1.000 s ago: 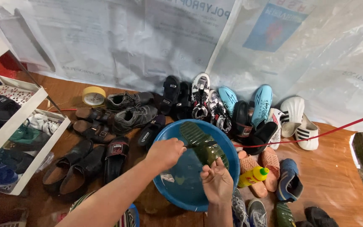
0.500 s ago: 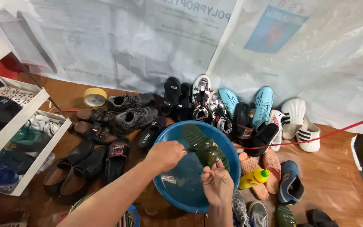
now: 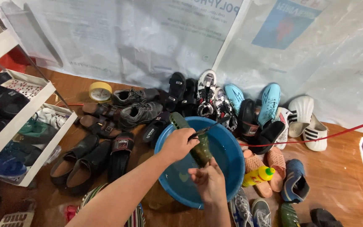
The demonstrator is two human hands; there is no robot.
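- Head view: your left hand (image 3: 177,145) is closed around the upper part of a dark green sandal (image 3: 192,141), fingers wrapped over its edge, and a thin dark brush handle (image 3: 206,129) sticks out to the right from that grip.
- Your right hand (image 3: 209,181) grips the sandal's lower end from below, fingers curled shut on it.
- You hold the sandal tilted, its far end up and to the left, right over the blue basin (image 3: 227,157), which stands on the wooden floor (image 3: 341,176) and has water in it.
- Just right of the basin lies a yellow bottle with a green cap (image 3: 258,175), resting on a pair of pink sandals (image 3: 274,162).
- Beyond the basin, shoes line the plastic sheet (image 3: 148,38) on the wall: grey sneakers (image 3: 137,109), black sandals (image 3: 181,94), light blue football boots (image 3: 267,103) and white slides (image 3: 309,122) to the far right.
- A red cord (image 3: 316,138) runs from the basin's right rim out to the right.
- To the left of the basin, black shoes (image 3: 78,157) lie on the floor, a roll of yellow tape (image 3: 100,91) sits further back, and a white shoe rack (image 3: 17,122) holds more footwear.
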